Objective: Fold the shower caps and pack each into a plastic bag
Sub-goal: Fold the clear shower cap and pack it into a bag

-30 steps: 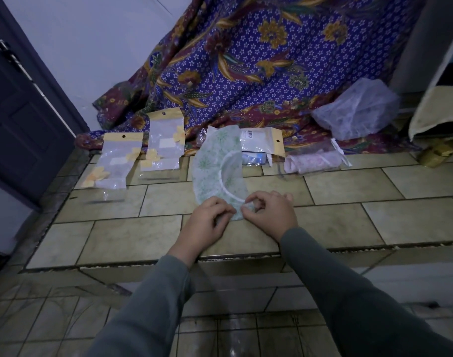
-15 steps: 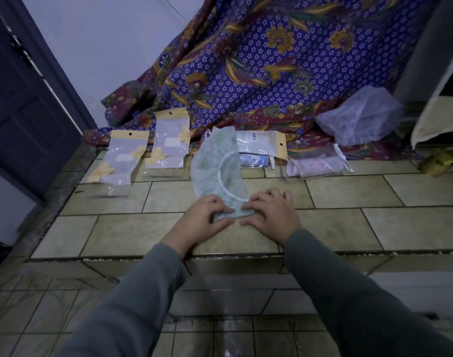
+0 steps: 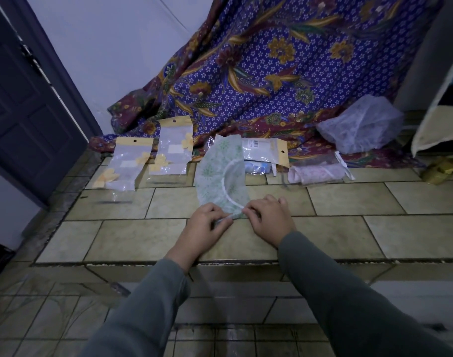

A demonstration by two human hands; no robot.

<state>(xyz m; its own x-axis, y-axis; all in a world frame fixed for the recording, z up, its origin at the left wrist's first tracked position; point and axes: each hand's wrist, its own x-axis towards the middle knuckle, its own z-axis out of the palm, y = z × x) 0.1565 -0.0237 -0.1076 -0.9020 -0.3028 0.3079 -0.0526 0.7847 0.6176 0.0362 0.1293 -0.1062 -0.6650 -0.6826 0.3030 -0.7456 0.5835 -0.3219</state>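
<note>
Two hands pinch one green shower cap (image 3: 215,173); four plastic bags behind.

- Green-patterned shower cap (image 3: 215,171): folded into a flat crescent on the tiled step, white elastic edge curving along its inner side; near tip pinched between both hands.
- Empty plastic bags with yellow headers (image 3: 127,163) (image 3: 172,148): flat, side by side, left of the cap.
- Packed bag (image 3: 265,153): behind the cap.
- Bagged pink cap (image 3: 317,171): right.
- Loose white shower cap (image 3: 362,124): crumpled, far right.
</note>
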